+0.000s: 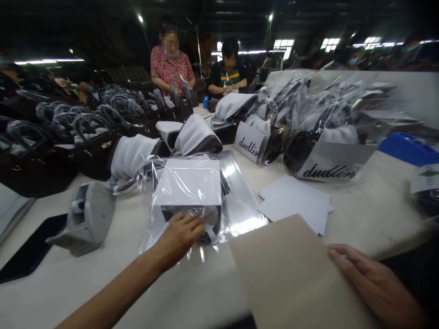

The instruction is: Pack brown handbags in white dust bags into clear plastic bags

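Observation:
A dark handbag in a clear plastic bag lies in the middle of the table, a white card on top of it under the film. My left hand is closed on the near edge of that plastic bag, fingertips curled out of sight. At the lower right, my right hand grips a beige cardboard sheet by its right edge, the thumb mostly hidden. Flat clear plastic bags lie beneath the wrapped handbag. Beside them rests a small stack of white cards.
A grey tape dispenser and a black flat object lie left. Rows of dark handbags stand behind. Bagged handbags with "dudlin" cards crowd the right, near a blue object. Two people work across the table.

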Tool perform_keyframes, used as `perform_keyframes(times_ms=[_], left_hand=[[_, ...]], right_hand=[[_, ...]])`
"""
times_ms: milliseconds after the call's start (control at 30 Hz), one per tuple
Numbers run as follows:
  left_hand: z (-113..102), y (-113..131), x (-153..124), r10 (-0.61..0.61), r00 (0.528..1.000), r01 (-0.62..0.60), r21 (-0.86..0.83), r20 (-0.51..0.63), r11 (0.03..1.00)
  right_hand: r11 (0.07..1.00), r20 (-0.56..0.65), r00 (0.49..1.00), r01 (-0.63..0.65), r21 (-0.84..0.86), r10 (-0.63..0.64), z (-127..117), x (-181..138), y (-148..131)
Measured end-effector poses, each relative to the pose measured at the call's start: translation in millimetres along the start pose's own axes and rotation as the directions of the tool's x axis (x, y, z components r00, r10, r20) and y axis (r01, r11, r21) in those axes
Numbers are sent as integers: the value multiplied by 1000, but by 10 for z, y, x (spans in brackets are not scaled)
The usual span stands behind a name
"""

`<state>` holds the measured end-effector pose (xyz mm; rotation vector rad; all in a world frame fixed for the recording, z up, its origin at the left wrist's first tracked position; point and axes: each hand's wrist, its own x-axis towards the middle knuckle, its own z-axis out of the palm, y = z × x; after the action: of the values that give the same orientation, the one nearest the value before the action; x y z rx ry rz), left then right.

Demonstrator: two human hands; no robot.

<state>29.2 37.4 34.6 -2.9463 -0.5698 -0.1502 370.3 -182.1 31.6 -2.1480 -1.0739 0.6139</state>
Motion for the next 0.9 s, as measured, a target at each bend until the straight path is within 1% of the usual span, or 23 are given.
perform_keyframes(times_ms=[67, 133, 200, 233, 267, 333, 400, 467, 533, 600, 633, 700, 767, 833, 900], left_hand=[[9, 19, 18, 59, 986, -54, -35, 156, 998], [81, 49, 7, 32, 966, -20, -51, 256, 999], [142, 49, -7, -21, 954, 34, -40, 300, 999], [142, 32, -9, -31, 950, 45, -38, 312, 998], [115, 4, -5, -35, 947, 50, -39, 318, 998], [-23, -77, 18, -39, 944, 60, -56, 327, 997], [-240, -176, 64, -47, 952, 85, -114, 303, 990], [-465, -269, 131, -68, 960, 126, -202, 271, 971], [-638, -333, 203, -74, 962, 151, -285, 262, 947], [-731, -362, 256, -60, 958, 153, -322, 282, 934], [-751, -366, 270, -51, 956, 148, -325, 290, 934], [-753, -359, 276, -58, 955, 152, -311, 292, 938], [-733, -347, 262, -68, 957, 156, -305, 281, 940], [-711, -336, 246, -72, 963, 155, -317, 259, 936], [-693, -330, 240, -74, 968, 153, -330, 240, 931]], right_hand=[[990, 163, 985, -72, 124, 52, 149, -52, -57], [960, 254, 964, -146, 239, 84, 320, -75, -50], [909, 387, 919, -225, 351, 78, 481, -101, 1], [881, 454, 889, -259, 395, 58, 546, -123, 27], [860, 491, 871, -275, 429, 34, 596, -153, 39], [841, 489, 872, -266, 472, 2, 643, -231, -5], [836, 479, 877, -243, 491, -27, 637, -315, -169], [824, 523, 848, -231, 517, -90, 621, -373, -438], [795, 560, 810, -220, 565, -174, 637, -381, -747], [755, 563, 791, -213, 621, -240, 699, -325, -1015], [736, 565, 788, -228, 638, -245, 739, -274, -1112], [711, 577, 792, -289, 641, -198, 815, -135, -1214], [701, 567, 816, -339, 628, -113, 863, 31, -1207], [702, 523, 852, -350, 620, -37, 885, 194, -1147], [711, 474, 880, -336, 617, 5, 916, 328, -1109]])
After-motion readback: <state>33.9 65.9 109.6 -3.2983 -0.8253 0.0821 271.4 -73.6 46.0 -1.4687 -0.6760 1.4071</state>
